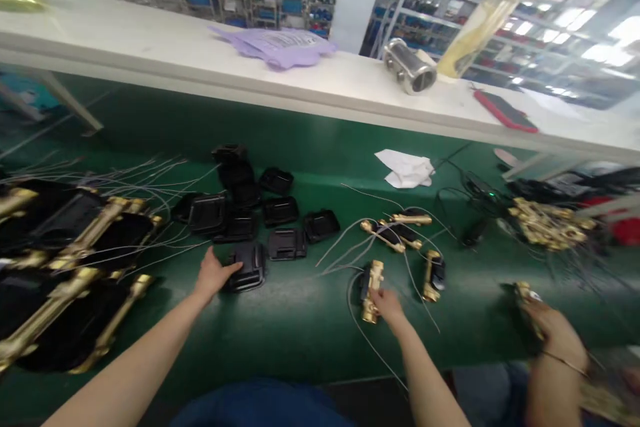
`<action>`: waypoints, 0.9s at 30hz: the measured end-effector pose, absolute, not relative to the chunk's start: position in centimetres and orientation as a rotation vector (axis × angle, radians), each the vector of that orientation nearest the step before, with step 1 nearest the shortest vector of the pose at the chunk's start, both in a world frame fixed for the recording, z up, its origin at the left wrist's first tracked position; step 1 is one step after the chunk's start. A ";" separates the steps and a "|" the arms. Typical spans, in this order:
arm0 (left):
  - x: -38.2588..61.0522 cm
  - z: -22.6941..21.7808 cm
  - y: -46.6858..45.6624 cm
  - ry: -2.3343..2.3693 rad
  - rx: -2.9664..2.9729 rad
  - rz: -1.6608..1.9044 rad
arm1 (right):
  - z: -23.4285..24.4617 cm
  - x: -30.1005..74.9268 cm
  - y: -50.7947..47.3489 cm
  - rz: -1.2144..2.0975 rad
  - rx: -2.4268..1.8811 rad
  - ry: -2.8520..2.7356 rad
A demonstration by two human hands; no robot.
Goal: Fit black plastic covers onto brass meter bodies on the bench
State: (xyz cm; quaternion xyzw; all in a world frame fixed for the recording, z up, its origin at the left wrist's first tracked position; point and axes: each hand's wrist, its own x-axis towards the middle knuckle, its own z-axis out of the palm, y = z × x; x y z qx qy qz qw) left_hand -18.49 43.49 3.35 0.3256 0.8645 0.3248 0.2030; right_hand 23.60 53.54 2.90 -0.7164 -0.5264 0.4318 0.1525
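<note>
My left hand (214,273) reaches forward on the green table (300,320) and closes its fingers on a black plastic cover (247,267), the nearest of several black covers (260,210) lying in a loose group. My right hand (386,302) grips a brass fitting with a black body and a thin grey wire (371,288). A few more brass fittings (400,230) with wires lie just beyond it.
Stacked black housings with brass pipes (65,267) fill the left side. Another person's hand (547,323) holds a brass part at the right, near a heap of brass pieces (547,223). A white shelf (200,53) behind carries a purple bag (277,45), a metal cylinder (409,67) and a red phone (505,111). A white cloth (406,168) lies beneath.
</note>
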 end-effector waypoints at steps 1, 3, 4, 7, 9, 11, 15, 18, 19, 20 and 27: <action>-18.4 3.5 43.3 2.461 0.950 0.914 | 2.6 22.9 52.0 1.266 -2.029 -1.420; -17.3 4.3 42.8 2.474 1.147 0.989 | 2.5 21.3 49.3 1.303 -1.967 -1.263; -16.4 5.1 42.5 2.384 1.288 1.041 | 2.8 20.5 48.0 1.337 -1.902 -1.173; -12.5 8.4 41.5 1.843 1.636 1.055 | 4.8 18.0 44.9 1.484 -1.600 -0.939; -9.7 10.8 41.2 1.587 1.780 0.999 | 6.9 16.3 43.3 1.559 -1.440 -0.903; -7.7 12.2 41.2 1.428 1.778 0.945 | 9.0 14.6 42.1 1.596 -1.404 -0.970; -7.2 12.3 41.3 1.354 1.298 0.781 | 11.8 11.2 40.3 1.611 -1.389 -1.056; -9.0 11.9 40.4 1.267 1.179 0.699 | 12.2 9.0 39.0 1.574 -1.363 -1.058; -9.7 11.9 40.0 1.218 1.187 0.665 | 12.1 8.4 38.6 1.567 -1.350 -1.042; -10.4 12.0 39.5 1.186 1.200 0.610 | 12.0 7.8 38.2 1.569 -1.329 -1.018; -16.4 14.9 38.1 1.359 1.411 0.385 | 11.4 6.8 37.3 1.703 -1.183 -0.832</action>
